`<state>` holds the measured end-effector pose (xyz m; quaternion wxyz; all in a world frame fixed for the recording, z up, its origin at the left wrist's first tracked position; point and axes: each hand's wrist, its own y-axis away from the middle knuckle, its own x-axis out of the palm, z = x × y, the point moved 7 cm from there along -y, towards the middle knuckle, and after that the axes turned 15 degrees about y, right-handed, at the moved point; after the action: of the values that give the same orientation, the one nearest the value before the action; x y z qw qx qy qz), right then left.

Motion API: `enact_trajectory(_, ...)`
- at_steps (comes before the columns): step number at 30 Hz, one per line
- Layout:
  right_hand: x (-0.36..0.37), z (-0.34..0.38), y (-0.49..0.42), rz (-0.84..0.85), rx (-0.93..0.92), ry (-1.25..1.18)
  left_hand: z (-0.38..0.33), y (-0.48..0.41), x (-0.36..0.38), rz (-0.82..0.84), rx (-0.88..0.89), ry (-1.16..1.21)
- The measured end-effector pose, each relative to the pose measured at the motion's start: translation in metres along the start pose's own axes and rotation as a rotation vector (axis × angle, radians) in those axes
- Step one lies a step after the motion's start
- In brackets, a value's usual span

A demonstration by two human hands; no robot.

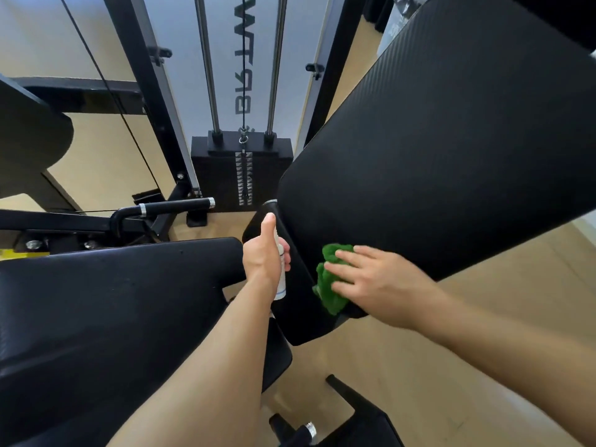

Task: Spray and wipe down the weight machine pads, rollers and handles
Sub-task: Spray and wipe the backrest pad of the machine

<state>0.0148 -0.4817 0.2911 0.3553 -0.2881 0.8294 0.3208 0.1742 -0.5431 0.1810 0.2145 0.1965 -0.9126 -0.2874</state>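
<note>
a pale wooden floor [403, 366] lay under a gym machine's large black textured pad [451, 156]. the right hand [371, 279], grip wide and flat, pressed a crumpled green cloth [332, 285] against the pad's lower edge. the left hand [264, 253] had its grip wrapped round a white spray bottle [281, 285] just beside it. sideways black lettering [245, 104] on the white panel [225, 75] behind could not be read.

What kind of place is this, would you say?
Most likely a gym: a weight stack on guide rods stands behind a big black pad, with a machine handle nearby. The left hand holds a spray bottle; the right hand presses a cloth on the pad.
</note>
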Motion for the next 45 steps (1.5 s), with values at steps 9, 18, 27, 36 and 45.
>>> enact_trajectory(9,-0.008,-0.033,-0.024,-0.127,0.295,0.076,0.006,0.047,0.01,0.077,0.105,0.015)
enact_trajectory(18,-0.058,-0.025,0.081,-0.406,0.541,-0.138,0.032,0.103,0.022,0.315,0.134,-0.12)
enact_trajectory(27,-0.057,-0.123,0.101,-0.454,0.938,-0.025,0.056,0.113,0.041,0.338,0.168,-0.302)
enact_trajectory(36,0.024,0.06,0.026,-0.276,0.312,0.043,0.059,0.099,0.004,0.155,0.177,-0.153)
enact_trajectory(45,-0.029,-0.072,0.081,-0.397,0.731,0.087,0.047,0.109,0.006,0.201,0.229,-0.166)
